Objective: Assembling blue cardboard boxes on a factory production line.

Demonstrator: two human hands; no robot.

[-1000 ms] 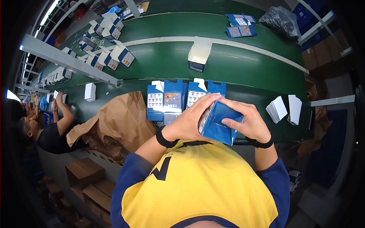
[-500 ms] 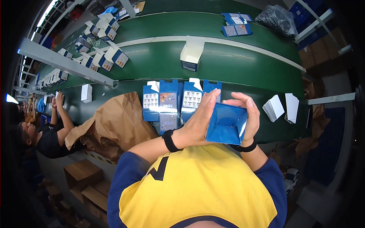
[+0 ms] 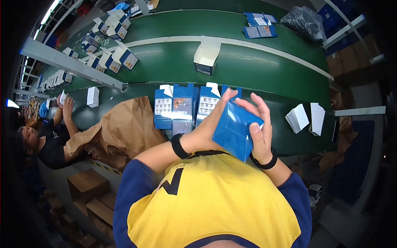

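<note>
Between my two hands is a blue cardboard box (image 3: pixel 236 131), tilted toward my chest, with one glossy blue panel facing up. Whether that panel is an inner or outer side, I cannot tell. My left hand (image 3: pixel 210 129) presses along the box's left side, its fingers stretched away from me and partly behind it. On the right side, my right hand (image 3: pixel 263 142) grips the box, thumb over its near face and fingers raised behind the far edge. Flat blue printed cartons (image 3: pixel 182 108) lie just beyond my left hand.
An open white-lined box (image 3: pixel 205 58) stands on the green bench. White card stacks (image 3: pixel 297 118) lie at right. Brown paper (image 3: pixel 128 124) bulges at left, near a co-worker (image 3: pixel 51 140). More open boxes (image 3: pixel 111 63) stand far left beyond a metal rail (image 3: pixel 70 64).
The box has turned in my hands; its open interior faced up before, and now a smooth blue panel does. My right thumb has come onto its face.
</note>
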